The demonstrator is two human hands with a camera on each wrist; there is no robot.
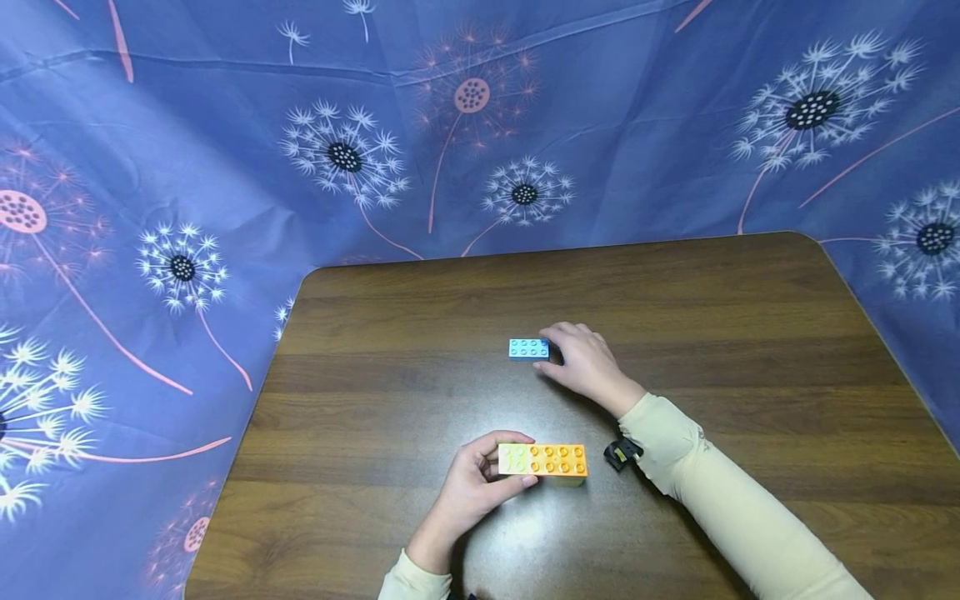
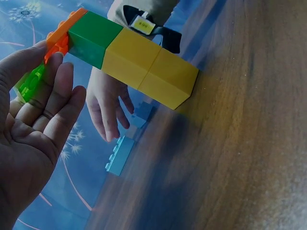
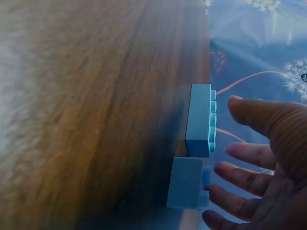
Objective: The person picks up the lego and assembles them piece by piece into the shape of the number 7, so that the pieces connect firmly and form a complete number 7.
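A brick stack (image 2: 132, 57) is held near its lime brick (image 1: 513, 458) by the left hand (image 1: 474, 479), thumb and fingers closed about that end; whether its base meets the table (image 1: 375, 375) cannot be told. Lime, orange, green and yellow pieces are already joined. Two light-blue bricks (image 3: 197, 117) are left unattached beyond, beside the right hand (image 1: 588, 364), its fingers parted and nothing held.

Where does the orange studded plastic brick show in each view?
Head: orange brick in the lower middle, slightly right.
Left wrist: orange brick at upper left, against a green plastic brick.
Right wrist: not in it.
Shared landmark: the person's bare right hand, in all three.
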